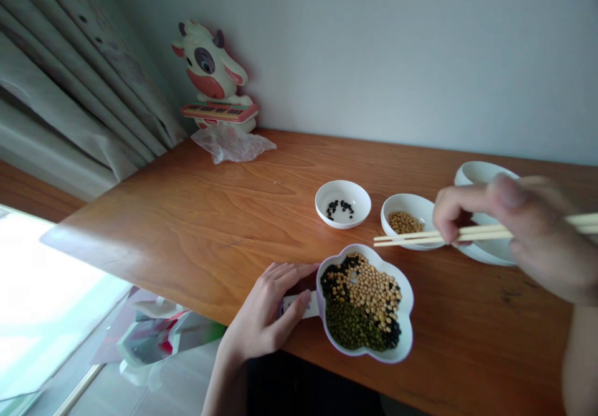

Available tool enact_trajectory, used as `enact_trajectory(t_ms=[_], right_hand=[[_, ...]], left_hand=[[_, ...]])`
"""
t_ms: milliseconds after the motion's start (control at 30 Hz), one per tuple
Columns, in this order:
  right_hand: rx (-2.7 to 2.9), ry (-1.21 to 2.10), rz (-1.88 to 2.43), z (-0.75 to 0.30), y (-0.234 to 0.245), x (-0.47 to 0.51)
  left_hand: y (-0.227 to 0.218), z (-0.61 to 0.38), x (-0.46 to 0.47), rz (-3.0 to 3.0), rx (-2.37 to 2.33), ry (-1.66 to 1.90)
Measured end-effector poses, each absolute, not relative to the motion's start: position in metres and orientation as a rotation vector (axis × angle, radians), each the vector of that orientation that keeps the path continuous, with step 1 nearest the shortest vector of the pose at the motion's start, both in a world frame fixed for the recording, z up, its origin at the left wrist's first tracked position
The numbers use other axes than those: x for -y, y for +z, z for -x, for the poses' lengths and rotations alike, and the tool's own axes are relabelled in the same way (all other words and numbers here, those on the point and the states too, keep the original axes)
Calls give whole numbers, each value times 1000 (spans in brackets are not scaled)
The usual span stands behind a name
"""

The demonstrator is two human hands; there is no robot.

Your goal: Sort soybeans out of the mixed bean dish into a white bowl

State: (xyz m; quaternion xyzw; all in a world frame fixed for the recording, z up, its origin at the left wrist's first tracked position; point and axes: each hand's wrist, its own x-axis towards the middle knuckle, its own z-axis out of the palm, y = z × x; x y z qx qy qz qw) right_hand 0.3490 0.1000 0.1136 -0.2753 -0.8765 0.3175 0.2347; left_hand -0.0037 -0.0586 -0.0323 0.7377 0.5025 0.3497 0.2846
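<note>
Pale wooden chopsticks (411,236) sit pinched in the right hand (527,229), with the fingers curled around them and the two shafts held close together. Their tips reach left across the near edge of a round white dish (402,204) of yellow soybeans (405,222), and nothing shows between them. Behind that hand, partly hidden by it, is a larger white bowl (481,172) whose contents cannot be seen. The left hand (266,310) lies loosely spread at the near edge of the wooden bench (187,217), its fingertips at the rim of a white flower-shaped bowl (407,307) and its thumb over a white strip (299,307) of something too covered to tell. That bowl holds soybeans, green mung beans (350,326) and black beans (337,276) in rough patches. Farther back, a small white dish (355,189) holds a few more black beans. In the far corner of the bench, a cow figurine (210,73) with a toy keyboard stands against the wall, beside a grey curtain (70,80) and just behind a crumpled clear plastic bag (231,145)
</note>
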Motion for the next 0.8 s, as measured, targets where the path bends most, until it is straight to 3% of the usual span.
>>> enact_trajectory(t_ms=[333,800], right_hand=[[2642,1113,776,-296,96,-85],[2696,1071,815,-289,83,-89]], left_hand=[[-33,5,59,-1961,-1344,927],[-33,4,58,-1951,-1335,931]])
